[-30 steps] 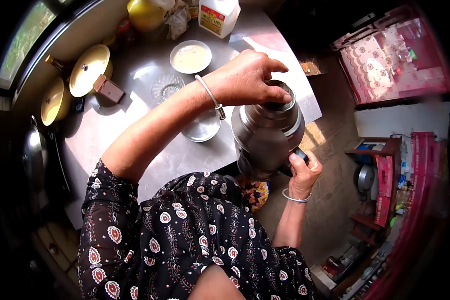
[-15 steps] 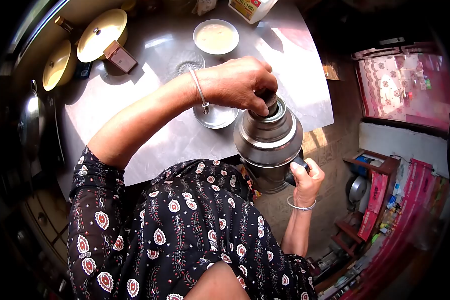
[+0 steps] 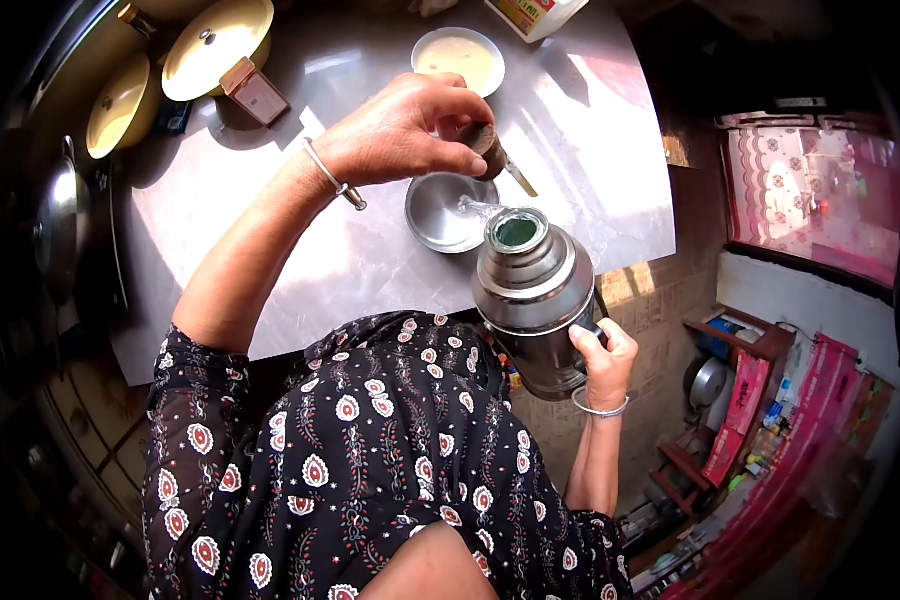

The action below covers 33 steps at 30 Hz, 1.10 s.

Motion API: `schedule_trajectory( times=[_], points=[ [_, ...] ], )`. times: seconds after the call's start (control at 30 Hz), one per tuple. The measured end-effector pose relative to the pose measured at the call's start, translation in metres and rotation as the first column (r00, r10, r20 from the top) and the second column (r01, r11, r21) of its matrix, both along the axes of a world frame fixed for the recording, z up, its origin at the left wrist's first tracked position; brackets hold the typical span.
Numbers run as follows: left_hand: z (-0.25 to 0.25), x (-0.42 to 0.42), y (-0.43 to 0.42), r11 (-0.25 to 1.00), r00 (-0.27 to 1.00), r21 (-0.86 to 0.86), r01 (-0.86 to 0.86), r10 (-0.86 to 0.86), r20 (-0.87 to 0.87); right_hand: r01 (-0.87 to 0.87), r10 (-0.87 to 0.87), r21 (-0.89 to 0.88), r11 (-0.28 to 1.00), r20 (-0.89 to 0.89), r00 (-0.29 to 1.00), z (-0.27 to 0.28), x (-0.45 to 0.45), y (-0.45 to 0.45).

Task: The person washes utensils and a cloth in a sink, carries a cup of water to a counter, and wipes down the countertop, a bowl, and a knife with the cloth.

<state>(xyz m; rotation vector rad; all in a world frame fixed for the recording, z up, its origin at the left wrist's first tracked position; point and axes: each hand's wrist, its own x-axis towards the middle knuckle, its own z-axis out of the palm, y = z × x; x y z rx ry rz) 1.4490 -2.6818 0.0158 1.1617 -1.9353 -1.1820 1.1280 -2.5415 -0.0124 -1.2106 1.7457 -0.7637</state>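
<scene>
My left hand (image 3: 410, 130) pinches a brown cork stopper (image 3: 488, 152) above the table, apart from the flask. With its fingers wrapped around the handle, my right hand (image 3: 607, 358) holds a shiny metal thermos flask (image 3: 535, 285). The flask's mouth is uncovered, showing a greenish inside, and it leans towards a metal bowl (image 3: 438, 222) on the table. A clear, bright streak lies between mouth and bowl; whether it is water or glare I cannot tell. Beside the stopper, a thin handle-like piece (image 3: 520, 178) shows, mostly hidden.
On the grey table (image 3: 270, 240), a white bowl of pale liquid (image 3: 460, 60) stands farther back, near a white jug (image 3: 535, 15). A small box (image 3: 254, 92) leans by a cream-coloured basin (image 3: 215, 50). Shelves (image 3: 740, 400) stand to the right.
My left hand has lifted the stopper out of the flask's mouth and moved it up and left. The flask now tilts more towards the metal bowl.
</scene>
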Motion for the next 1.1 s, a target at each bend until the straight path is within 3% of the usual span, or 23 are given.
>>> schedule_trajectory(
  times=[0.67, 1.1],
  points=[
    [-0.023, 0.029, 0.006, 0.992, 0.992, 0.038, -0.121, 0.122, -0.024, -0.162, 0.181, 0.092, 0.982, -0.27, 0.946, -0.008, -0.005, -0.009],
    [-0.031, 0.027, 0.006, 0.992, 0.991, 0.024, -0.121, 0.122, -0.05, -0.208, 0.24, 0.126, 0.97, -0.355, 0.904, -0.006, -0.004, -0.018]
  ],
)
